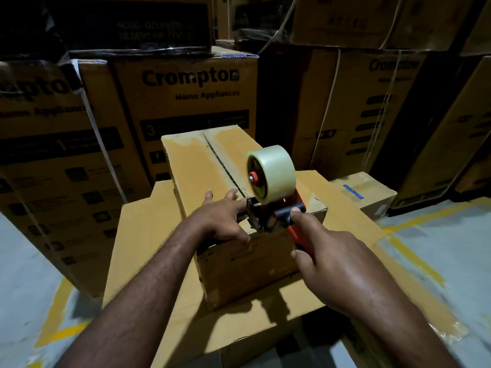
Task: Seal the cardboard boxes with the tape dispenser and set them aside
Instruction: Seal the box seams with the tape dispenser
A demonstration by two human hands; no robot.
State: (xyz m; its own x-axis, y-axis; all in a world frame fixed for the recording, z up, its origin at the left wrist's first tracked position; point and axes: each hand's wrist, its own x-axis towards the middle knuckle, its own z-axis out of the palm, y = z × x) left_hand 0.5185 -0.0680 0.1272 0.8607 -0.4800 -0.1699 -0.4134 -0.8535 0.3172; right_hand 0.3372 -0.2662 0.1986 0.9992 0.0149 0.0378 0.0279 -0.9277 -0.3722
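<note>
A long brown cardboard box (196,168) lies on a larger flat box (148,235), its two top flaps meeting at a dark centre seam. A tape dispenser (268,197) with a red handle and a clear tape roll (273,171) sits at the box's near end, over the seam. My right hand (332,261) grips the red handle. My left hand (223,221) rests on the box's near top edge, fingers straight, thumb down the front face, fingertips touching the dispenser's front.
Tall stacked Crompton cartons (186,102) wall in the back and left. More cartons (372,107) stand at the right. A small box with a blue label (364,192) sits behind the large box on the right. Grey floor with yellow lines (414,251) lies on both sides.
</note>
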